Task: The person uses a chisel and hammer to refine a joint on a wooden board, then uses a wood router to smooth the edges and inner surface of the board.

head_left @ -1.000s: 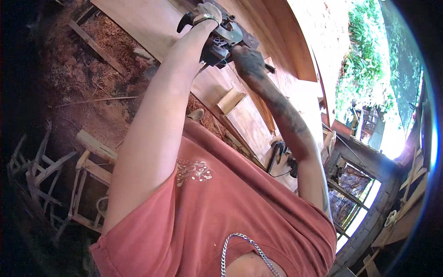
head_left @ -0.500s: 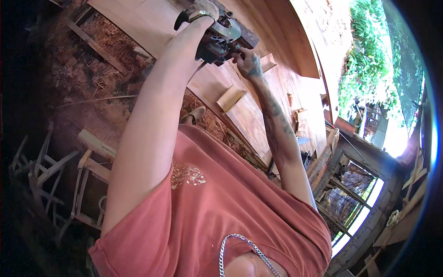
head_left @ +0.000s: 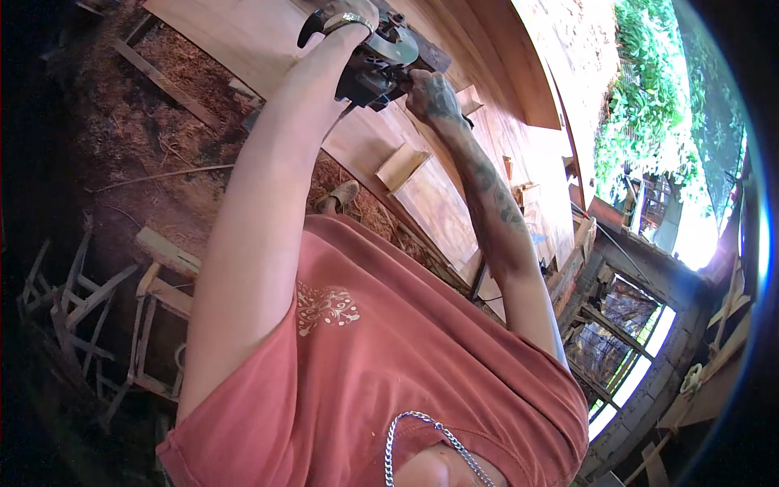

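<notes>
At the top of the head view, a dark power tool that looks like a circular saw (head_left: 375, 88), with a curved grey-green guard, is held over a wooden panel (head_left: 438, 207). My left hand (head_left: 354, 11), partly cut off by the upper edge, is closed around the tool's handle; a metal band circles that wrist. My right hand (head_left: 428, 91) is closed against the tool's right side, fingers curled on a small part there that I cannot make out. A dark wooden block (head_left: 428, 55) shows just beyond the tool.
Small wooden brackets (head_left: 403, 167) stand on the panel, and a curved board (head_left: 531, 81) rises at its far side. Wood shavings (head_left: 174, 81) litter the floor at left. A wooden frame (head_left: 158, 304) stands at lower left. Leafy plants (head_left: 649, 114) are outside at right.
Both hands and the tool have shifted slightly left. My right hand has turned, with its back more toward view and its fingers more tightly curled on the tool.
</notes>
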